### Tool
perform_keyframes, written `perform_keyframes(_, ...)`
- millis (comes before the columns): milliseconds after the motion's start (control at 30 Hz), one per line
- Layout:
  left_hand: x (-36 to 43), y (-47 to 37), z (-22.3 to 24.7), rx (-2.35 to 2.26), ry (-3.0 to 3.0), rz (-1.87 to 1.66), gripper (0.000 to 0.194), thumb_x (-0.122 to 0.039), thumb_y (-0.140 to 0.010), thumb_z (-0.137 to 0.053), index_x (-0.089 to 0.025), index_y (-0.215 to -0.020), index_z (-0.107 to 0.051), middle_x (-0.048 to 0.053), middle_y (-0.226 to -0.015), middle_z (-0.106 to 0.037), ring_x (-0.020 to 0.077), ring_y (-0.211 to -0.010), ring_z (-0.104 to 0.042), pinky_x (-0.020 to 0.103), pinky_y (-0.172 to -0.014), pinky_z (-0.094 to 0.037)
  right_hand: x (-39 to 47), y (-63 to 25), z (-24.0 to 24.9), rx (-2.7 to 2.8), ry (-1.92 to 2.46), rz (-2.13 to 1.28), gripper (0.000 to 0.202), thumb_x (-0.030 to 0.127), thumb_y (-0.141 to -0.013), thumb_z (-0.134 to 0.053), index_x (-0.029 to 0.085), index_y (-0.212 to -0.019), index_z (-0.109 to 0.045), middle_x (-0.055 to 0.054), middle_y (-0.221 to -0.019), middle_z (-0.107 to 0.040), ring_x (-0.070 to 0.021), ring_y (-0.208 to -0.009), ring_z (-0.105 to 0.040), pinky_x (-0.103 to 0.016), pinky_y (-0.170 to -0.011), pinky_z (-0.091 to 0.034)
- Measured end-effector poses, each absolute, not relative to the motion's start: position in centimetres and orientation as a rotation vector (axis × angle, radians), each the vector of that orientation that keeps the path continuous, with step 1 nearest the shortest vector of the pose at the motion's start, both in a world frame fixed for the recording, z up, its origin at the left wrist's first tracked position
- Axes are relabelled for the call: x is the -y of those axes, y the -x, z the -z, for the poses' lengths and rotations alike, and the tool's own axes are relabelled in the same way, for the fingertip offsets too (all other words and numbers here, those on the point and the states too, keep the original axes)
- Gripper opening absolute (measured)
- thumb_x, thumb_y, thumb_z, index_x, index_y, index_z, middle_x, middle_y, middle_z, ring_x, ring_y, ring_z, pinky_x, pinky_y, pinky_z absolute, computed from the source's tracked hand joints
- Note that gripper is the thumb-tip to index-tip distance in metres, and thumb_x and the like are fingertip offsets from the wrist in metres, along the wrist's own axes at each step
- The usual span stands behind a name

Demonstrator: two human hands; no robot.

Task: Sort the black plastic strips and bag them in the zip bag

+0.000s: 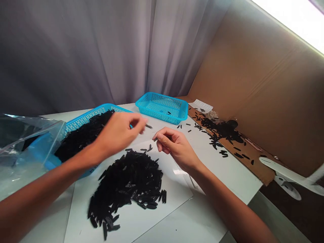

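Note:
My left hand [124,130] is slightly blurred above the white sheet, its thumb and forefinger closed on a small black piece [149,126] that sticks out to the right. To its right, my right hand [173,145] has curled fingers pinching another small dark piece [155,138], mostly hidden by the fingertips. Below both hands, a large heap of narrow black pieces [131,179] lies on the white sheet [162,216]. Behind my left forearm, a blue basket [72,125] is filled with many similar black pieces.
A second blue basket [162,113] stands at the back with a few pieces inside. More black pieces [222,130] are scattered along the right edge by a cardboard panel [253,84]. Clear plastic bags [25,148] lie at the left. A white stand [286,175] is at the far right.

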State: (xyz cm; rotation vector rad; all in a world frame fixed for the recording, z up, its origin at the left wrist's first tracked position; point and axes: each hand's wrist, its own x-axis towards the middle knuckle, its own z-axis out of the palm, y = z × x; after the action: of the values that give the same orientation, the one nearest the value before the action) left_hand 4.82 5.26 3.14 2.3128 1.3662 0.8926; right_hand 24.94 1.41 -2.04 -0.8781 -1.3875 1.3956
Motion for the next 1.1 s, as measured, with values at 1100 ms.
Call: perform_keyframes(1100,-4.4,-4.8,-2.4,-0.552,-3.146,-1.196,0.006,-0.021,-0.092,-0.069,-0.016,-0.095,-0.071,0.003,-0.087,-0.075,0.019,-0.078,-0.068,0.033,-0.074,-0.053,-1.1,-24.6,1.8,0.906,0.758,-1.572,0.035,0.035,-0.075,-0.089,0.017,-0.067,-0.06,0.005,-0.059,-0.053,-0.0062,-0.054,-0.035,-0.021,-0.053,-0.025)
